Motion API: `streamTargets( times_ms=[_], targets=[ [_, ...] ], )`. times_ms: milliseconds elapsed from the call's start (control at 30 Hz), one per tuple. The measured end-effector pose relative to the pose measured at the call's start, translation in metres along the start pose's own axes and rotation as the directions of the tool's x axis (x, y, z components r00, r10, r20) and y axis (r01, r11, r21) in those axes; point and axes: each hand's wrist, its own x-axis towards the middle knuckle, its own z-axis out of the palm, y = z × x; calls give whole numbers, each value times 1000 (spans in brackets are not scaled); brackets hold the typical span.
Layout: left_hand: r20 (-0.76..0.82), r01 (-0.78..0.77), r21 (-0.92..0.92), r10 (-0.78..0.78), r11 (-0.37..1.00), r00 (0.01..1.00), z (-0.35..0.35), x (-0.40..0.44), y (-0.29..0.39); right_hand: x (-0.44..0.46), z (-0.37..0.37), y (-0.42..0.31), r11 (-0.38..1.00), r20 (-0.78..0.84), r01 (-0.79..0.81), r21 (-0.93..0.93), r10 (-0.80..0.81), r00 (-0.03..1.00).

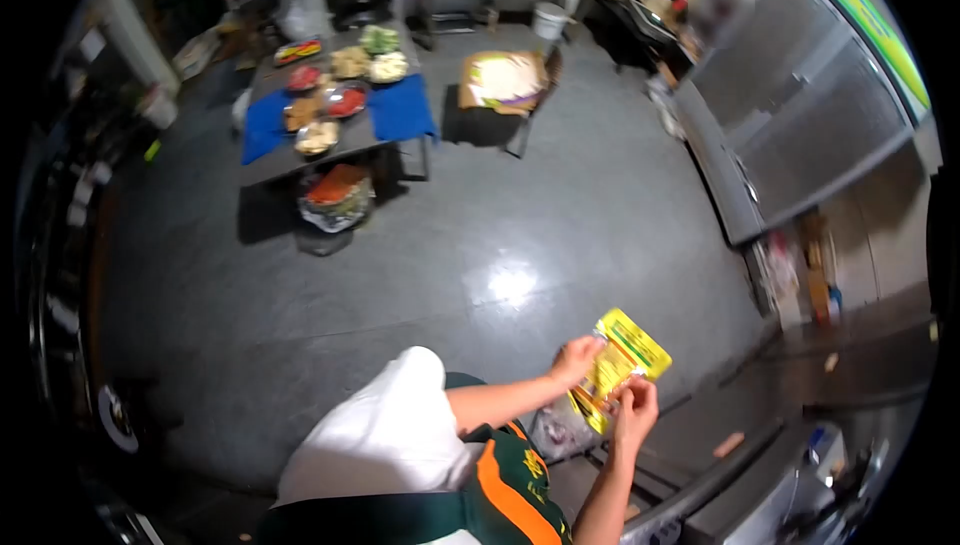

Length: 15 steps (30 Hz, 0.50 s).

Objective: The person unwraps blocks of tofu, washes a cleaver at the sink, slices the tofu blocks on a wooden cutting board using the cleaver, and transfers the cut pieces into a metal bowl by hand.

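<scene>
A yellow packet [632, 345] with printed panels is held up in front of my body, tilted over the floor. My left hand [577, 361] pinches its left edge. On its lower right side, the fingers of my right hand [637, 405] are closed on the packet. Whether the packet is open or sealed I cannot tell. Below the hands, a clear plastic bag [560, 430] with something dark reddish in it is partly hidden by my arm and the packet.
A table [290, 167] at the far left bears several bowls of food and blue cloths. Beneath it stands a foil-lined container [337, 200]. A chair [522, 130] holds an open carton [505, 80]. Steel fridge doors [800, 95] stand right; a steel counter [720, 385] runs along the lower right.
</scene>
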Motion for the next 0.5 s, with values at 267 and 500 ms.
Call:
streamTargets(
  times_ms=[267, 500],
  targets=[
    [290, 21, -194, 37, 981, 956, 38, -16, -6, -28, -47, -12, 688, 40, -406, 601, 482, 875],
    [706, 37, 183, -158, 982, 690, 72, -35, 9, -76, -99, 22, 721, -30, -397, 568, 500, 865]
  ],
)
